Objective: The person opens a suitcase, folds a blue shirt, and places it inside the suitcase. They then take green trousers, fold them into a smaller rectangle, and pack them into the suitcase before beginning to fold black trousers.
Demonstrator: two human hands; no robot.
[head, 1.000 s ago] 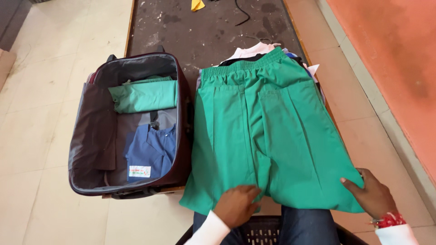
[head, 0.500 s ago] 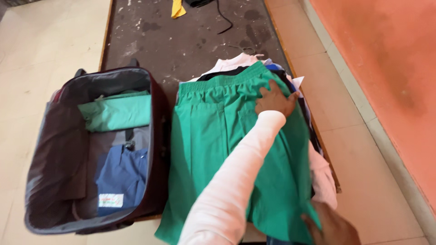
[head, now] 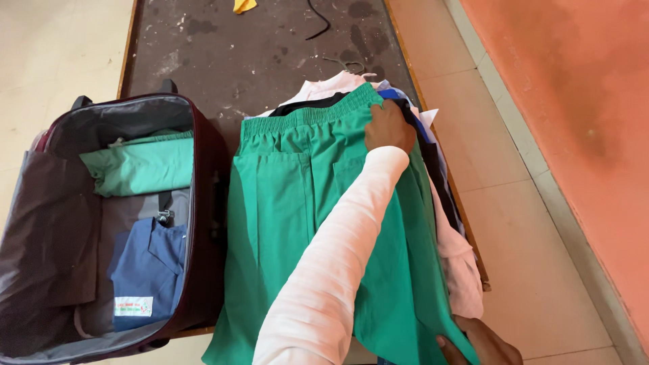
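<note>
Trousers [head: 297,223]: green, spread flat on a pile of clothes [head: 446,223], on the table just beside the open suitcase [head: 203,203].
Left hand [head: 389,127]: pressed on the waistband, fingers closed on cloth.
Right hand [head: 483,343]: pinches the lower hem.
Risk: the pile may slide off the table edge if pulled.
Around: folded green [head: 142,165] and blue [head: 149,267] garments in the suitcase.
</note>
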